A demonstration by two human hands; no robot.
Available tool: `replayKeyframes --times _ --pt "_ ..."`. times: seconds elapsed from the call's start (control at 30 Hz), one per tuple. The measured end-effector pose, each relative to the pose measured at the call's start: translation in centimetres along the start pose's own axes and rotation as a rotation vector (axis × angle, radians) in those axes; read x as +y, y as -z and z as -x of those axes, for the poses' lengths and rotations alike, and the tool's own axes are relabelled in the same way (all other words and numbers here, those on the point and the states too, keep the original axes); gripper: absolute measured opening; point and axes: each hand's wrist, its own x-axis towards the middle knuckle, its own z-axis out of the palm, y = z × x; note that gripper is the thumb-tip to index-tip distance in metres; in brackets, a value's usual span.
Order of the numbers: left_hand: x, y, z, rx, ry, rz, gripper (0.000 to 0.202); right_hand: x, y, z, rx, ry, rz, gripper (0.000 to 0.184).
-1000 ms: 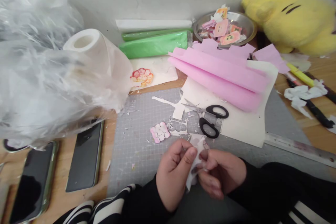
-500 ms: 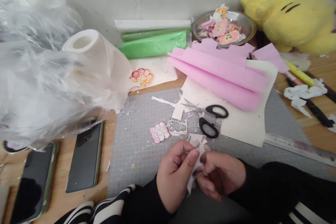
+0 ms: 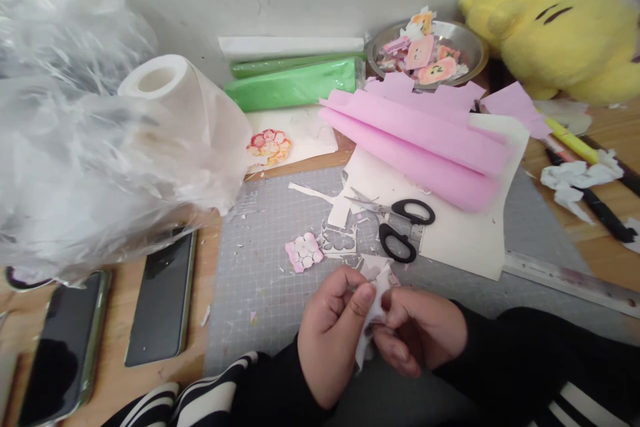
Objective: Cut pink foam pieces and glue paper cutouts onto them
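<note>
My left hand [image 3: 331,330] and right hand [image 3: 425,327] pinched the crumpled white paper [image 3: 379,290], seemingly light, soft and easily torn, best gripped by its edges.

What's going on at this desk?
A person is handling a thin white piece with bare hands, low over a grey cutting mat. The left hand has it in a thumb grip; the right hand has its fingertips at the other side, partly hiding it. Black-handled scissors lie just beyond the hands, unheld. A pink-edged cut-out lies on the mat to their left, and a metal bowl at the back holds colored pieces.
</note>
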Motion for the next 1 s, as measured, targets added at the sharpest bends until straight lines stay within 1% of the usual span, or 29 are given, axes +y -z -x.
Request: replayKeyframes --times 0.13,0.23,0.3,0.33,0.4,0.53,0.6,0.67,0.73,0.8,0.93,1.0 --pt "-0.1 0.0 -0.1 -0.008 0.015 0.044 0.022 0.2 0.3 0.0 -0.043 0.030 -0.055 0.013" --pt "-0.1 0.1 -0.3 0.079 0.002 0.104 0.023 0.3 0.6 -0.1 -0.087 0.064 -0.095 0.004" --pt "0.0 0.2 -0.4 0.129 -0.008 0.123 0.024 0.3 0.7 0.0 -0.102 0.073 -0.106 0.005" --pt "0.1 0.2 -0.4 0.127 -0.010 0.116 0.024 0.4 0.7 0.0 -0.097 0.079 -0.105 0.005" --pt "0.2 0.2 -0.4 0.083 -0.013 0.062 0.023 0.5 0.5 0.0 -0.061 0.106 -0.065 0.004" --pt "0.1 0.2 -0.2 -0.051 -0.029 -0.090 0.021 0.7 0.1 0.0 0.019 0.130 0.133 0.018" --pt "0.1 0.2 -0.1 -0.095 -0.029 -0.095 0.020 0.8 0.0 -0.1 0.054 0.119 0.142 0.019" --pt "0.0 0.1 -0.1 -0.108 -0.030 -0.062 0.020 0.8 0.0 -0.2 0.077 0.114 0.109 0.019" --pt "0.0 0.1 0.0 -0.084 -0.042 -0.028 0.020 0.7 -0.1 -0.2 0.075 0.102 0.099 0.019" --pt "0.0 0.1 0.1 -0.033 -0.055 -0.018 0.021 0.5 -0.2 -0.2 0.078 0.084 0.101 0.015" --pt "-0.1 0.0 0.1 0.022 -0.034 -0.024 0.024 0.3 -0.4 0.0 0.136 0.067 0.071 0.005" --pt "0.0 0.0 0.0 0.041 -0.024 -0.024 0.025 0.3 -0.5 0.1 0.130 0.066 0.067 0.003"
